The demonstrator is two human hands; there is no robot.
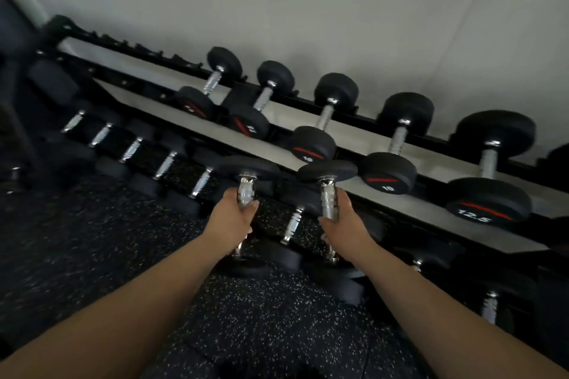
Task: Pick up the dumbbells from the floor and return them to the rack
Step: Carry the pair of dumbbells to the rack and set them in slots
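Observation:
My left hand grips the chrome handle of a black dumbbell, its far head up near the front rail of the rack. My right hand holds the handle of a second black dumbbell the same way, just to the right. Both dumbbells are off the floor, in front of the rack. Their near heads hang below my hands, partly hidden. The rack's upper shelf carries several black dumbbells, among them two marked 10 and one marked 12.5.
The lower shelf holds a row of dumbbells with chrome handles running left to right under my hands. The upper shelf's left part has bare cradles. Black speckled rubber floor lies below. A pale wall stands behind the rack.

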